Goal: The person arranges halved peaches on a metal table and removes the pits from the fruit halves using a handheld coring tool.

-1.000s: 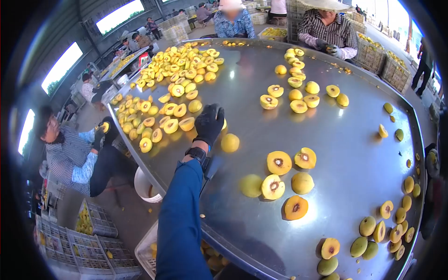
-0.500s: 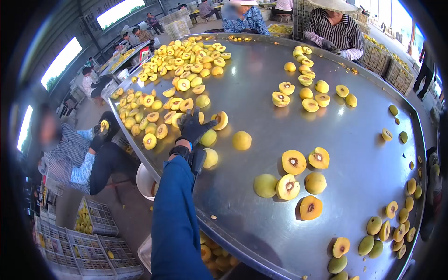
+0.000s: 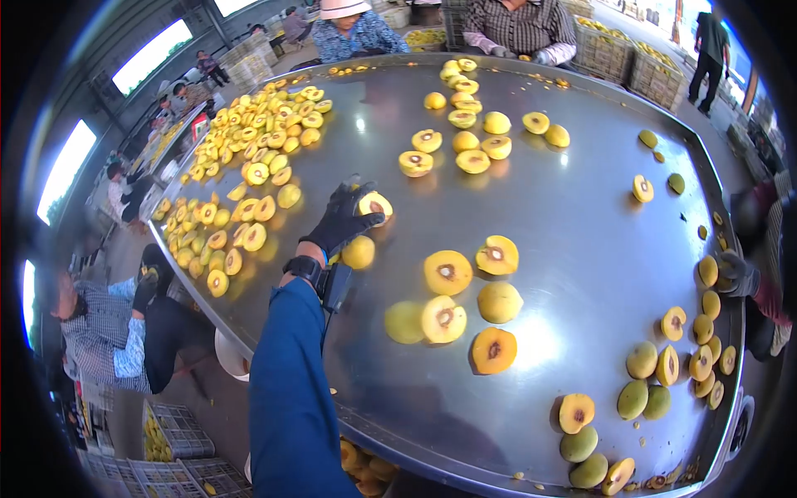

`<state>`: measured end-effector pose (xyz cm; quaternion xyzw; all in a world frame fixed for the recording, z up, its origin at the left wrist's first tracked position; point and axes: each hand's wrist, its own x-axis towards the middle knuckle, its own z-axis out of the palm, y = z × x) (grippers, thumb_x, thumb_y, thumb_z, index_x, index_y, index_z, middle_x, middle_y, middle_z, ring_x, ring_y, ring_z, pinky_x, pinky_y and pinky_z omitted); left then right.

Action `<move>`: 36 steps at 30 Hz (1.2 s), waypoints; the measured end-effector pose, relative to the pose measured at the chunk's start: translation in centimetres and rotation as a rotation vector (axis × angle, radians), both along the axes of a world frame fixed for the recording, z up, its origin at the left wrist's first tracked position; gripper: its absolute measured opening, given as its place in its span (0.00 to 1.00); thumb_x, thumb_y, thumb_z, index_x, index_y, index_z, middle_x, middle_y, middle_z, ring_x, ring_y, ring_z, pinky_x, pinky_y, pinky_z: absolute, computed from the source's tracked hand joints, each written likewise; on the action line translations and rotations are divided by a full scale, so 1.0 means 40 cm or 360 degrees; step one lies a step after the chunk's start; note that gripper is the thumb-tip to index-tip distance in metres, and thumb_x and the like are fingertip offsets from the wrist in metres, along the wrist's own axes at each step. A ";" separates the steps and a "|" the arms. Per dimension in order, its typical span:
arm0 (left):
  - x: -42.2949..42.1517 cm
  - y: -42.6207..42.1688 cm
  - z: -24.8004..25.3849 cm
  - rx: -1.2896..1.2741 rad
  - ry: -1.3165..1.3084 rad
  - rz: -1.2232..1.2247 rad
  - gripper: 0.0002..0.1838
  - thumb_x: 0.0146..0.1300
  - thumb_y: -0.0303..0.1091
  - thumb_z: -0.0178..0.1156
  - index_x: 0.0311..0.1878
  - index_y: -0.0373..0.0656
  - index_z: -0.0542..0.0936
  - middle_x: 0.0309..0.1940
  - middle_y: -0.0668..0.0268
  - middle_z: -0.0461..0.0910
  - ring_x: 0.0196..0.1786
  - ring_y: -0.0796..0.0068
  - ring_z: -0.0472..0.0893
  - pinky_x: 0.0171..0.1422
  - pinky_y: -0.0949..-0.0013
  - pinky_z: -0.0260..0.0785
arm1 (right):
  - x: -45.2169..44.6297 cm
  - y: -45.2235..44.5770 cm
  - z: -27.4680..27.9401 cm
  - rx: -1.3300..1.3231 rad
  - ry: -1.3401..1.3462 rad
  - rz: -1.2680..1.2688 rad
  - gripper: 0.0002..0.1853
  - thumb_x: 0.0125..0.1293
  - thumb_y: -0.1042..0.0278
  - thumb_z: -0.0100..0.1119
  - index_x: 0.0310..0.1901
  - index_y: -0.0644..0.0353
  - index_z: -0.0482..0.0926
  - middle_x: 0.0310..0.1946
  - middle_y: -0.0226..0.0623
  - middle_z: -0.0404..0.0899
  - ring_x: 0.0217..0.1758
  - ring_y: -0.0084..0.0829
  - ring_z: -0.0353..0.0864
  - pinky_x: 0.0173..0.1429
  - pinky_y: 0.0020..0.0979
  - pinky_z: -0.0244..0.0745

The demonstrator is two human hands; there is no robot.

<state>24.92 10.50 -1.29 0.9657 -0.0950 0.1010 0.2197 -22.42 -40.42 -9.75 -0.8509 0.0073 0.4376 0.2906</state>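
Note:
My left hand [image 3: 339,217], in a black glove below a blue sleeve, is over the left-middle of the metal table. Its fingers and thumb are closed round a yellow peach half [image 3: 376,207], cut face showing its brown pit hollow. Just below the thumb sits a rounded yellow peach [image 3: 359,252]. Left of the hand lies a loose group of peach halves [image 3: 253,236], with a larger pile [image 3: 266,124] farther back. A cluster of peach halves [image 3: 447,272] rests to the right, some cut side up. My right hand is out of view.
The metal table [image 3: 564,224] has a raised rim. More peaches [image 3: 643,361] lie along its right side, where a co-worker's gloved hand [image 3: 735,274] reaches in. Co-workers sit at the far edge and at left. Plastic crates [image 3: 178,432] stand lower left.
My view has turned right. My left hand, spread beside the peach half before, now has hold of it and has moved it right across the table. A co-worker's hand has appeared at right.

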 end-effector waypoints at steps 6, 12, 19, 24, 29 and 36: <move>0.100 -0.062 -0.046 0.0025 -0.0116 0.0401 0.31 0.51 0.43 0.72 0.59 0.50 0.75 0.54 0.55 0.71 0.59 0.53 0.71 0.65 0.56 0.65 | -0.051 -0.032 0.005 0.0092 -0.0019 -0.0104 0.20 0.67 0.53 0.55 0.56 0.54 0.76 0.44 0.51 0.80 0.45 0.48 0.81 0.47 0.45 0.74; 0.039 -0.197 -0.078 -0.0076 -0.0377 0.0221 0.29 0.51 0.36 0.70 0.59 0.50 0.74 0.57 0.54 0.67 0.62 0.52 0.69 0.67 0.53 0.64 | -0.092 -0.051 0.031 0.0368 -0.0150 -0.0257 0.21 0.67 0.51 0.55 0.56 0.53 0.76 0.42 0.50 0.81 0.44 0.49 0.81 0.46 0.46 0.74; 0.135 -0.615 -0.079 -0.0544 -0.0069 -0.0211 0.31 0.55 0.32 0.66 0.64 0.46 0.71 0.57 0.56 0.71 0.63 0.59 0.70 0.68 0.59 0.62 | -0.100 -0.082 0.085 0.0416 0.0102 -0.0450 0.19 0.66 0.52 0.57 0.51 0.55 0.74 0.34 0.49 0.81 0.39 0.49 0.82 0.41 0.44 0.75; 0.122 -1.066 -0.017 -0.0968 0.0326 -0.0697 0.32 0.67 0.45 0.59 0.69 0.40 0.66 0.66 0.54 0.67 0.69 0.63 0.66 0.72 0.64 0.58 | -0.119 -0.083 0.086 0.0330 -0.0058 -0.0434 0.17 0.65 0.55 0.59 0.50 0.57 0.73 0.32 0.51 0.81 0.34 0.47 0.82 0.38 0.41 0.76; 0.087 -1.028 0.092 -0.0770 -0.0206 -0.0740 0.27 0.71 0.45 0.54 0.66 0.36 0.68 0.63 0.53 0.72 0.67 0.62 0.70 0.71 0.63 0.60 | -0.155 -0.081 0.061 0.0797 -0.0578 -0.0719 0.21 0.65 0.54 0.59 0.55 0.57 0.72 0.27 0.49 0.80 0.29 0.48 0.81 0.32 0.43 0.75; -0.155 -0.213 0.004 -0.0237 -0.0636 0.0344 0.22 0.71 0.41 0.54 0.64 0.40 0.71 0.61 0.55 0.74 0.66 0.57 0.71 0.70 0.61 0.62 | -0.126 -0.060 0.066 0.0296 -0.0163 -0.0265 0.23 0.66 0.54 0.58 0.59 0.56 0.72 0.24 0.50 0.80 0.27 0.48 0.82 0.28 0.42 0.74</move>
